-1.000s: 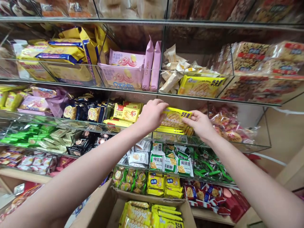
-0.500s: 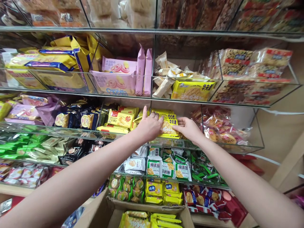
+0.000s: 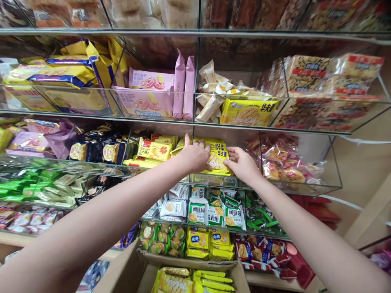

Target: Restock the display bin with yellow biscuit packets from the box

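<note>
Yellow packets of waffle biscuits (image 3: 218,159) lie stacked in a clear bin on the middle shelf. My left hand (image 3: 197,157) reaches over their left side, with one finger sticking up and the others bent over the packs. At the right edge of the stack, my right hand (image 3: 243,164) grips with its thumb in front and its fingers behind. Between them the two hands hold the packets; the undersides are hidden. Below, an open cardboard box (image 3: 186,261) contains more yellow packets (image 3: 177,283).
A clear front panel (image 3: 210,179) runs below my hands. Yellow and red biscuit packets (image 3: 155,150) sit left of them, round pastries in wrappers (image 3: 282,165) right. Overhead is a shelf edge (image 3: 171,120) with a larger waffle pack (image 3: 247,112). Green and white packets (image 3: 215,213) fill the bin underneath.
My hands stay at the yellow packets with only a slight shift. The left fingers lie a little farther over the stack. The view has tilted slightly, so the upper shelves appear higher.
</note>
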Available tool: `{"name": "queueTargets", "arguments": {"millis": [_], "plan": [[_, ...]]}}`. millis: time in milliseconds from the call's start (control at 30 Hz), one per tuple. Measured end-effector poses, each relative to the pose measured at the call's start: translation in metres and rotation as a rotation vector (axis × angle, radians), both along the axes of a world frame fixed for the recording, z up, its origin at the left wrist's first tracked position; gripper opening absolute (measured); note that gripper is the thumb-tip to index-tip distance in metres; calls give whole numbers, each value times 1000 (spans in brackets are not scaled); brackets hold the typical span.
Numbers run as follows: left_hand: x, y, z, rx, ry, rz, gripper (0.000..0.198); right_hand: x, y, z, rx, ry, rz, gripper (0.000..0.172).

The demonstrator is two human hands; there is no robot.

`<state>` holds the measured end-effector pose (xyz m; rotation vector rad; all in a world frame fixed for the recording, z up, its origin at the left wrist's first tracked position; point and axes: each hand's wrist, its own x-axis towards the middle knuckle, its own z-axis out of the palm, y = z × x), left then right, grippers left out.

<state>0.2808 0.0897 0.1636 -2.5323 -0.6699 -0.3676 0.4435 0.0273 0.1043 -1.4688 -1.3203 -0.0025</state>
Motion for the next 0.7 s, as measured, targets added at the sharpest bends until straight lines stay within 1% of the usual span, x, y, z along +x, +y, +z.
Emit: {"name": "queueTargets", "arguments": {"millis": [100, 200, 300, 400, 500, 600, 700], "plan": [[6, 2, 13, -38, 81, 50, 89, -1, -2, 0, 18, -35, -14, 43], [13, 1, 19, -44, 158, 129, 94, -3, -3, 0, 18, -41, -36, 41], [17, -3, 17, -28, 170, 168, 92, -3, -3, 0, 14, -37, -47, 41], [20, -7, 13, -23, 142, 161, 87, -3, -3, 1, -1, -72, -75, 38], [20, -8, 13, -56, 121, 154, 87, -3, -5, 2, -30, -135, -112, 34], [13, -7, 13, -93, 111, 158, 88, -5, -7, 3, -39, -146, -132, 34], [2, -9, 11, -47, 133, 134, 82, -6, -8, 4, -37, -127, -142, 36]]}}
